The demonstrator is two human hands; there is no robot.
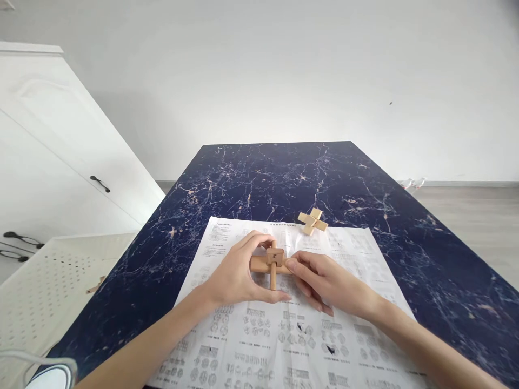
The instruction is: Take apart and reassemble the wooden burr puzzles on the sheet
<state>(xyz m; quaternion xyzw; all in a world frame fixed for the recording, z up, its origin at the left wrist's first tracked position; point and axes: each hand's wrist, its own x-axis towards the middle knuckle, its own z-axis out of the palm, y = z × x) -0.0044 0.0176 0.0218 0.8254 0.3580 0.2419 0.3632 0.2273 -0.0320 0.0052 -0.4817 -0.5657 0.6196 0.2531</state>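
Note:
My left hand (243,270) curls around a partly joined wooden burr puzzle (274,259), fingers behind it and thumb along its near side. A round rod in the puzzle runs toward me, and a square block sits on top. From the right, my right hand (316,275) pinches the end of the puzzle's crosswise bar between thumb and index finger. Its other fingers hang curled below. Both hands are over a large printed instruction sheet (227,335) with rows of small diagrams.
A second wooden puzzle (313,221), cross-shaped and paler, lies at the sheet's far edge. Beneath is a dark blue marbled table (259,178). To the left stand a white cabinet (81,156) and a perforated white surface (57,281) with a small wooden piece (96,284) on it.

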